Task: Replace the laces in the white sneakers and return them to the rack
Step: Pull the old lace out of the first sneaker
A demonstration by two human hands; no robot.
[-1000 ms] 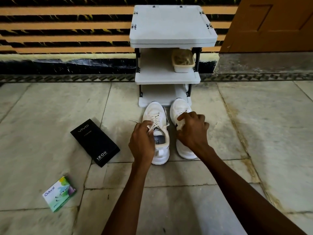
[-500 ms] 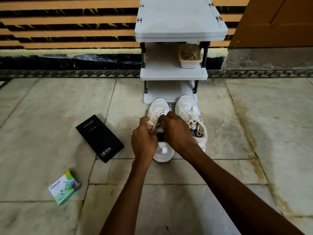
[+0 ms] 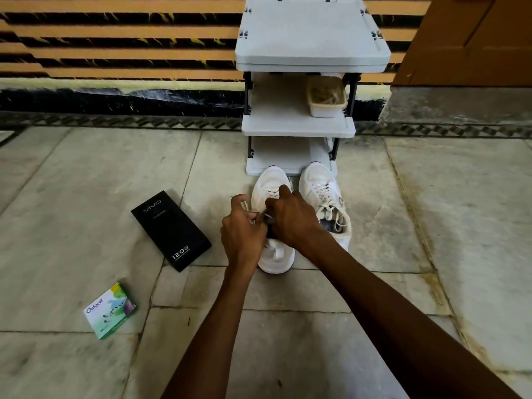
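White sneakers (image 3: 316, 180), laces (image 3: 273, 194) pinched by fingers (image 3: 283, 192) of left hand (image 3: 244, 228) and right hand (image 3: 293, 220); strand-filled tub (image 3: 325, 112) on rack (image 3: 311, 33).

Black vivo box (image 3: 171, 230) and, nearer the camera, green-white Odonil packet (image 3: 110, 311) on stone floor (image 3: 72, 182)

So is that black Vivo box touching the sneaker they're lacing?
Apart. The head view shows a strip of bare floor between the black Vivo box and the sneaker being laced.
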